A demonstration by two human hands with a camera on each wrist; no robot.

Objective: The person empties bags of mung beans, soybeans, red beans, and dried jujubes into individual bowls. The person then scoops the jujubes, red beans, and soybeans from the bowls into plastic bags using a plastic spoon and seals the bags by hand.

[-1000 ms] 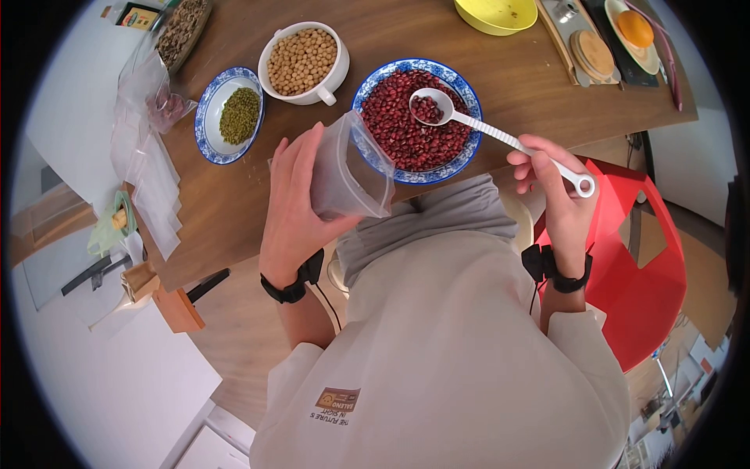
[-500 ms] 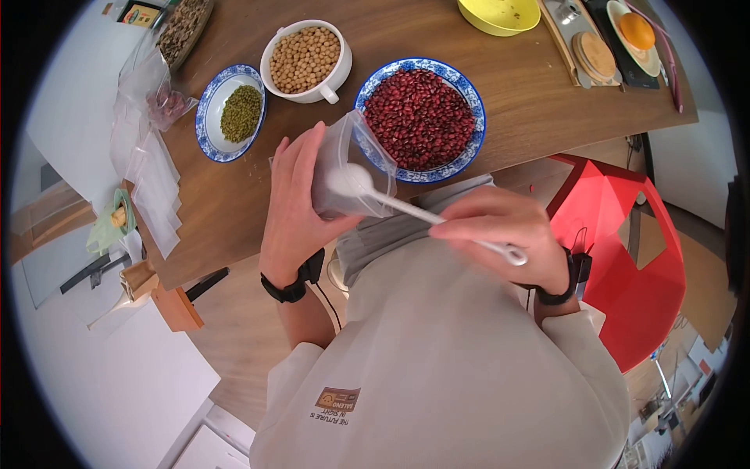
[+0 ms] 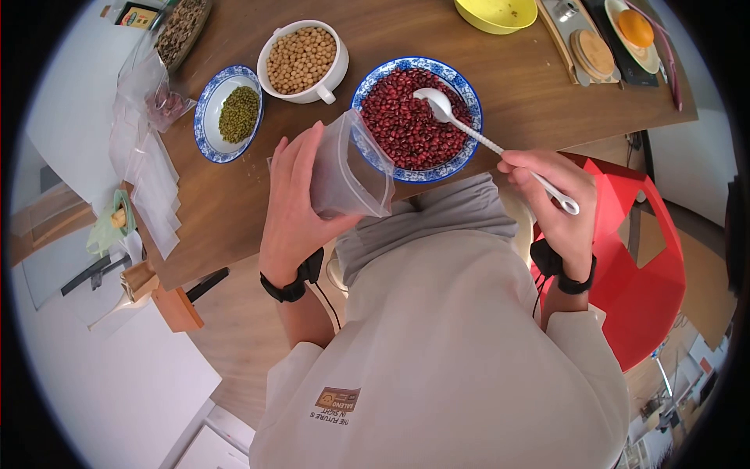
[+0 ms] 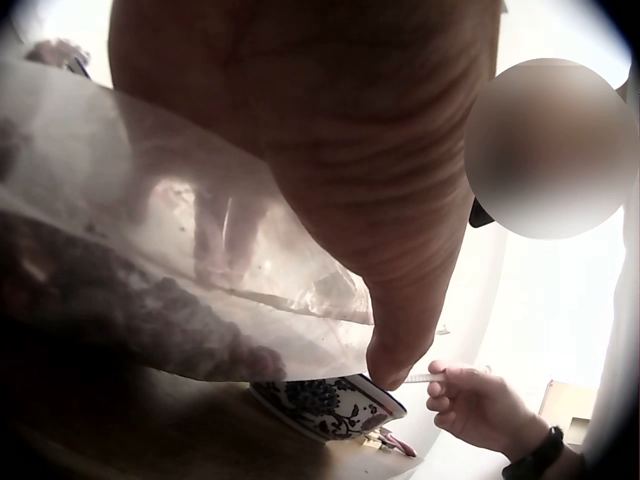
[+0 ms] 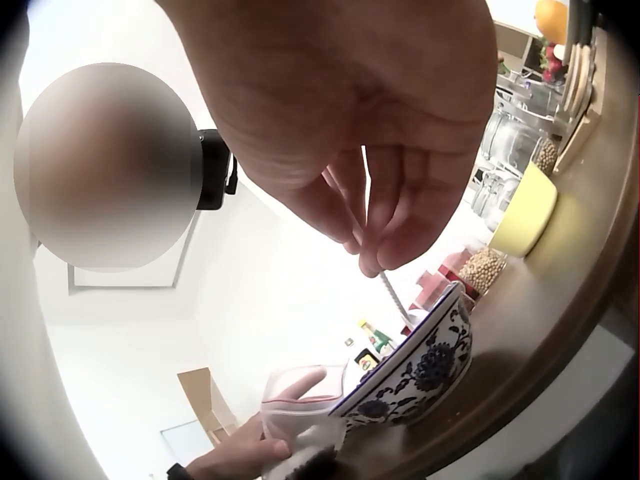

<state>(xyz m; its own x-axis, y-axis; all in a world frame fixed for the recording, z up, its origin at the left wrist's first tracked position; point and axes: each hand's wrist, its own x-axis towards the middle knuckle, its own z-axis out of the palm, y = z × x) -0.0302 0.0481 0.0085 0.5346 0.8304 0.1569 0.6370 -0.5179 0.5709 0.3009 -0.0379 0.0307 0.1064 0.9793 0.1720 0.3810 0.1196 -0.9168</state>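
In the head view my left hand (image 3: pixel 293 191) holds a clear plastic bag (image 3: pixel 344 176) between thumb and fingers, its mouth spread towards the blue-and-white bowl (image 3: pixel 478 105). Dark red beans lie along the bottom of the bag (image 4: pixel 130 300) in the left wrist view. My right hand (image 3: pixel 558 199) pinches the handle of a white spoon (image 3: pixel 480 139). The spoon's head lies at the surface of the dark red beans (image 3: pixel 398 125) that fill the bowl, with no beans visible on it. In the right wrist view the bag overlaps the bowl's side (image 5: pixel 435 370).
Left of the bowl stand a white handled cup (image 3: pixel 336 74) of chickpeas and a smaller patterned dish (image 3: pixel 205 129) of green beans. Empty plastic bags (image 3: pixel 148 180) hang over the left edge. A yellow bowl (image 3: pixel 500 22) is at the back; a red chair (image 3: pixel 648 289) stands at right.
The spoon went from the bowl, with beans on it, leftwards into the bag's mouth, then came back over the bowl with none visible on it. My left hand and the bag stayed nearly still.
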